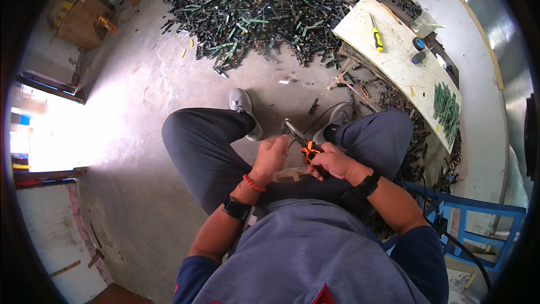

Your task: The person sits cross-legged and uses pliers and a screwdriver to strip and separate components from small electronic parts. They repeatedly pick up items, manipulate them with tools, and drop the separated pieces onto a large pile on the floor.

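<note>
My right hand (pixel 333 162) is wrapped round the orange and black handles of a pair of pliers (pixel 309 150). Their long metal jaws point forward and to the left, above the floor between my shoes. Close by on the left, my left hand (pixel 271 158) is closed with the fingers pinched together, just beside the jaws. Something thin seems to show above its fingertips, but it is too small to name. Both hands are held over my lap, between my spread knees.
A large heap of dark and green strip-like pieces (pixel 253 17) covers the far floor. On the right, a low white table (pixel 388 70) bears a yellow-handled screwdriver (pixel 376 36), a tape roll (pixel 418 44) and green strips (pixel 446 106). A blue wooden frame (pixel 478 208) stands near right; a cardboard box (pixel 84 17) sits far left.
</note>
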The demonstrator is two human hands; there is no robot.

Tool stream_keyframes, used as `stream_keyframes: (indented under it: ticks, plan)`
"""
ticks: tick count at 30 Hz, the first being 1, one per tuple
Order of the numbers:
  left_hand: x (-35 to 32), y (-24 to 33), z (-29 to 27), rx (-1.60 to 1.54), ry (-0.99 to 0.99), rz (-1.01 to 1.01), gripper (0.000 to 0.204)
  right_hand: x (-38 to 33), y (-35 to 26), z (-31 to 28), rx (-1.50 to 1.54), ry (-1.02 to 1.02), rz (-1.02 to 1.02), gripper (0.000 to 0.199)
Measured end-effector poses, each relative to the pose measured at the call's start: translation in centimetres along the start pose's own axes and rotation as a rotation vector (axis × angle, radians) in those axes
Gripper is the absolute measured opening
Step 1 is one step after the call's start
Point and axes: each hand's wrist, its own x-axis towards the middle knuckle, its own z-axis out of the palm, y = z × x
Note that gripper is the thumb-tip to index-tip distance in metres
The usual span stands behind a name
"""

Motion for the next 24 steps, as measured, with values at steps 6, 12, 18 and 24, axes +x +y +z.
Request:
stream_keyframes:
  ticks: [6,12,18,24]
  plan:
    - [-0.1,0.4,0.0,-0.011,0.017,-0.050,0.035,0.3,0.0,0.1,-0.685,0.259,-0.228,0.023]
    - [-0.2,0.5,-0.5,0.003,-0.004,-0.067,0.033,0.4,0.2,0.1,-1.259,0.463,-0.442,0.024]
    - [-0.4,0.4,0.0,0.004,0.027,-0.014,0.038,-0.3,-0.7,0.0,-0.506,-0.004,-0.147,0.033]
    - [-0.4,0.5,0.0,-0.009,0.008,-0.023,0.037,-0.5,-0.7,0.3,-0.228,-0.064,-0.082,0.035]
